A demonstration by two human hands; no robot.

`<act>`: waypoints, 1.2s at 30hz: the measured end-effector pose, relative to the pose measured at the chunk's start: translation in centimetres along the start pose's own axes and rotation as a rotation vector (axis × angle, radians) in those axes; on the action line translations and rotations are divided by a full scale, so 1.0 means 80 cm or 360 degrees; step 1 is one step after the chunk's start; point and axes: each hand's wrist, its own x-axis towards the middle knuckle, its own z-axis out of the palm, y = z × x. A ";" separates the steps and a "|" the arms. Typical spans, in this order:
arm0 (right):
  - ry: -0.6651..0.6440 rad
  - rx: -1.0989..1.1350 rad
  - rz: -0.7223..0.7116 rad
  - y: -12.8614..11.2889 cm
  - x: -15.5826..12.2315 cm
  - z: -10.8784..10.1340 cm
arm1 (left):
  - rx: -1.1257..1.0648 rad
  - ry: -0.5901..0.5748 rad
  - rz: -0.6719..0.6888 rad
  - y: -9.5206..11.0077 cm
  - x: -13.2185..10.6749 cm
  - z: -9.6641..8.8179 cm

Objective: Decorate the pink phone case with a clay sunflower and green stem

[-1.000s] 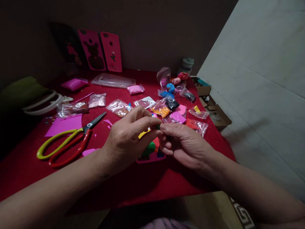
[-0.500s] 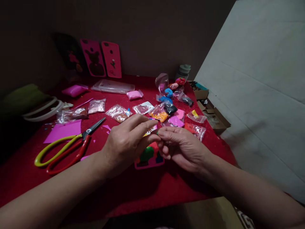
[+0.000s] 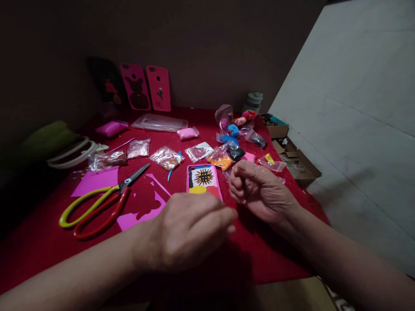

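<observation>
**A:** Quick rundown of what's laid out: a red felt-like tablecloth (image 3: 48, 255), fuzzy and matte, covered in small crinkly clear bags of coloured clay (image 3: 227, 153). A flat pink-rimmed phone case (image 3: 203, 179) is lying at the centre, decorated with a dark spiky sunburst on a white patch, plus yellow and red blobs. Big scissors (image 3: 100, 203) with one yellow and one red loop handle are found at 9 o'clock from the case, blades closed, beside cut pink foam sheet (image 3: 136, 216). Two more pink cases (image 3: 147, 88) are propped upright against the wall at 11 o'clock.

**B:** And the hands?

**A:** The left hand (image 3: 191, 231) is held palm-down at 6 o'clock of the case, covering its lower end, fingers stretched together toward the right; it's blurred, so whether anything is pinched underneath can't be told. The right hand (image 3: 259, 194) is curled into a loose fist at 3 o'clock of the case, knuckles up; nothing can be seen gripped in it.

**B:** Different from a second ago?

**A:** Yep. Back then the fingertips of both hands were pressed together over the case, with a tiny green bit pinched between them. Now they've been pulled apart, and the sunburst design that was hidden has been uncovered.
</observation>
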 end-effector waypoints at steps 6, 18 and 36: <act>0.0033 -0.0037 -0.0098 -0.001 0.008 -0.006 | -0.0348 -0.0315 0.0224 0.041 -0.013 0.031; -0.0111 -0.0110 -0.0044 0.002 0.011 -0.006 | -0.0606 -0.0677 0.0303 0.051 -0.042 0.070; -0.0065 -0.0282 -0.0246 -0.001 0.010 -0.009 | -0.0562 -0.0790 0.0309 0.051 -0.025 0.071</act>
